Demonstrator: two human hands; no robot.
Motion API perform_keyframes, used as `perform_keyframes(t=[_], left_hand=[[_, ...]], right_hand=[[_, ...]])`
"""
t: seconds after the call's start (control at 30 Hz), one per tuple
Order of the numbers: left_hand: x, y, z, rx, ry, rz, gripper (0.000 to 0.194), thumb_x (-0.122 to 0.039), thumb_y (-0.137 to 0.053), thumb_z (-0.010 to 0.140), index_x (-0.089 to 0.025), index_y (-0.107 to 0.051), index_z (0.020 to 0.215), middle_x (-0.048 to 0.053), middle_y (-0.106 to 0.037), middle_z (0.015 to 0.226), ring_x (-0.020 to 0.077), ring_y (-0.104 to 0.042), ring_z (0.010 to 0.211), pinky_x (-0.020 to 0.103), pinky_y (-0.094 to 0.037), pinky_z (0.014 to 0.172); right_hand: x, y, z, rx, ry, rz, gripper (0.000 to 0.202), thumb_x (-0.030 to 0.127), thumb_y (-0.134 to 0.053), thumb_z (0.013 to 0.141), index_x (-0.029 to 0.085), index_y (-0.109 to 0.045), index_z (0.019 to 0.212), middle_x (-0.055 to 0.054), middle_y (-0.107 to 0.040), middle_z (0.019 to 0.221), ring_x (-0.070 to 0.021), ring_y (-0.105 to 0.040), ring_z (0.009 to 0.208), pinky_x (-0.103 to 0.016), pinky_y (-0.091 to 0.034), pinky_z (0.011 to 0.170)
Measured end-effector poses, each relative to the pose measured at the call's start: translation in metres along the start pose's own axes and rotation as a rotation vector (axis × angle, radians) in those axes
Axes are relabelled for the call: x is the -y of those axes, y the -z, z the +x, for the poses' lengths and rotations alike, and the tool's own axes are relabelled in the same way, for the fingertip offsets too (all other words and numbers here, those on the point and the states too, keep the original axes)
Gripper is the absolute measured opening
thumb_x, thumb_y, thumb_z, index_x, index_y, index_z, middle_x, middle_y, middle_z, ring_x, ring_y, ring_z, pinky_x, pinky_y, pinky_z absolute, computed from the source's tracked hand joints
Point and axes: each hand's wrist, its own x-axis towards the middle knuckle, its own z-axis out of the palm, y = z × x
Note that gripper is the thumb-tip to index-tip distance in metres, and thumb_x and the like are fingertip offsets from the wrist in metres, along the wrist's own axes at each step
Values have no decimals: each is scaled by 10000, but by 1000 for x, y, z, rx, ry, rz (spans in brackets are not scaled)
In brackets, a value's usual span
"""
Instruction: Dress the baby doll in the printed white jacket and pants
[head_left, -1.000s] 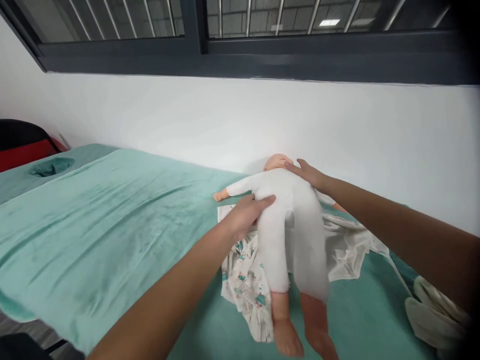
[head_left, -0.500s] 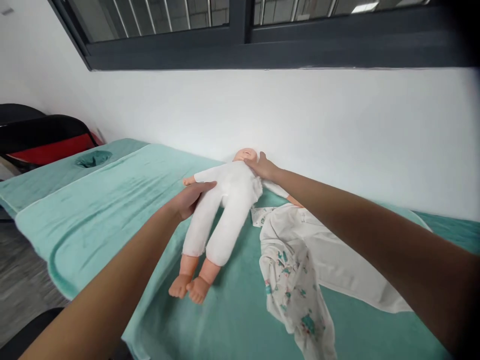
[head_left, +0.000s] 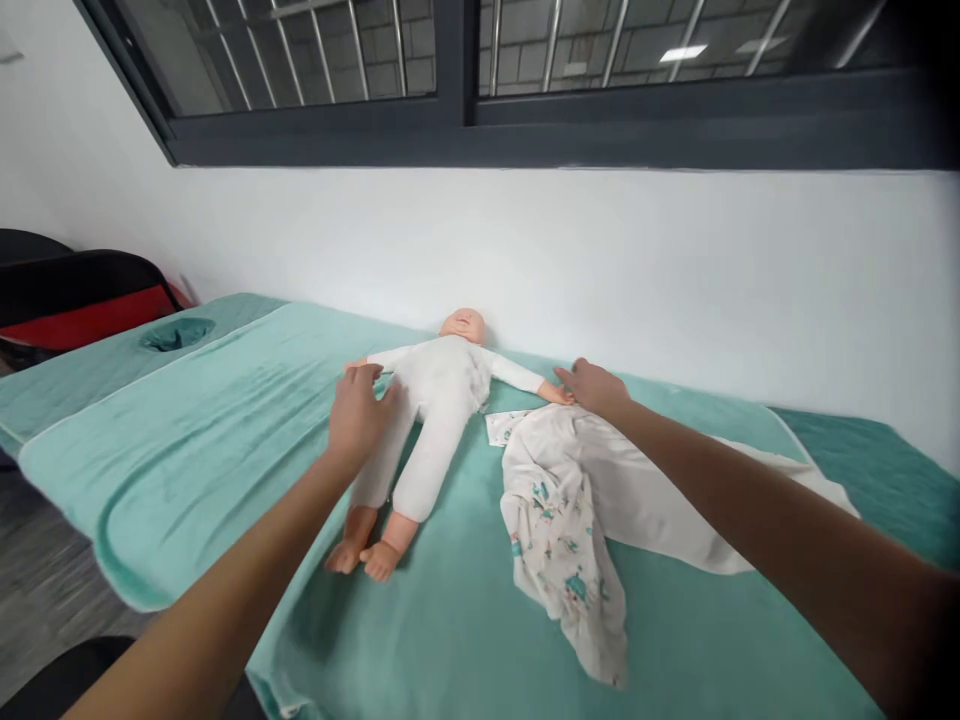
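Observation:
A baby doll point(head_left: 446, 380) in a white cloth body lies on its back on the green bed cover, arms spread and bare feet towards me. My left hand point(head_left: 361, 412) is over the doll's hip and lower arm on the left side, thumb apart from the fingers; its fingertips come close to the doll's hand, and contact is hard to tell. By the doll's other hand point(head_left: 556, 393) is my right hand point(head_left: 596, 386), fingers apart and nothing plainly gripped. Below it lies a white baby garment with a green print point(head_left: 562, 540), crumpled beside the doll.
A green towel-like cover point(head_left: 195, 450) spreads over the massage bed, which has a face hole point(head_left: 178, 334) at the far left. Behind runs a white wall point(head_left: 600, 260) under a dark window frame point(head_left: 315, 135). A black and red chair point(head_left: 82, 315) stands at the left.
My right hand has left the doll's neck and shoulder and moved right, to its outstretched hand. My left hand has come off the hip, up towards the doll's other hand. The view has shifted slightly.

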Motion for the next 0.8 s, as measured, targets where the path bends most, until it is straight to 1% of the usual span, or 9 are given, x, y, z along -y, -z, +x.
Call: perform_keyframes(t=[0.07, 0.13, 0.2, 0.27, 0.37, 0.5, 0.63, 0.73, 0.8], left_hand=[[-20, -11, -26, 78, -147, 83, 226, -356, -645, 792, -229, -654, 979, 75, -664, 974, 291, -583, 1024, 385, -404, 981], [-36, -32, -59, 377, -161, 50, 189, -430, -640, 807, -243, -670, 803, 54, -655, 762, 269, -607, 816, 353, -434, 856], [-44, -57, -92, 594, -150, 61, 295, -536, -659, 779, -241, -672, 776, 54, -638, 684, 268, -604, 723, 342, -433, 760], [-47, -79, -118, 688, -129, 66, 327, -542, -714, 724, -232, -669, 817, 66, -659, 733, 281, -616, 740, 334, -429, 720], [-59, -98, -140, 683, -142, 9, 301, -360, -773, 668, -226, -665, 914, 68, -690, 839, 283, -629, 823, 330, -436, 766], [-98, -95, -158, 752, -377, -214, 348, -178, -624, 751, -256, -653, 1089, 41, -684, 1127, 255, -609, 1052, 337, -430, 941], [-136, -96, -176, 648, -622, -239, 401, -141, -561, 797, -241, -595, 1183, 60, -642, 1163, 245, -578, 1095, 351, -431, 966], [-153, -107, -186, 507, -815, -75, 512, -190, -576, 828, -208, -484, 1332, 117, -568, 1189, 270, -543, 1106, 388, -438, 937], [-164, -113, -190, 452, -958, 66, 424, -259, -596, 849, -207, -539, 1266, 137, -523, 1238, 295, -497, 1172, 424, -408, 983]], right_hand=[[-36, 5, -28, 10, -47, -99, 579, 619, -295, 963, 145, -613, 1060, -209, -681, 1042, -329, -637, 1030, -438, -446, 847], [-61, 12, -55, 37, -35, -165, 475, 578, -387, 953, 169, -629, 948, -172, -678, 1039, -302, -629, 998, -409, -438, 818], [-75, 21, -78, 50, 10, -203, 354, 505, -486, 930, 179, -621, 903, -142, -672, 1043, -271, -621, 968, -366, -425, 783], [-79, 32, -97, 31, 69, -218, 248, 422, -529, 914, 185, -605, 910, -119, -666, 1041, -242, -613, 927, -330, -402, 740], [-72, 52, -125, -34, 176, -201, 169, 360, -509, 919, 206, -573, 943, -83, -662, 1034, -208, -593, 862, -299, -352, 676], [-55, 81, -170, -111, 295, -142, 144, 370, -489, 925, 234, -536, 927, -30, -663, 957, -185, -564, 823, -280, -316, 650], [-43, 108, -226, -151, 439, 46, 134, 350, -514, 904, 230, -499, 846, 9, -620, 824, -155, -524, 738, -260, -309, 625], [-39, 125, -268, -151, 492, 167, 161, 342, -546, 882, 224, -479, 796, 33, -561, 748, -134, -476, 681, -250, -303, 609], [-39, 134, -294, -138, 448, 196, 198, 375, -575, 869, 223, -477, 789, 44, -542, 726, -124, -455, 660, -244, -299, 595]])
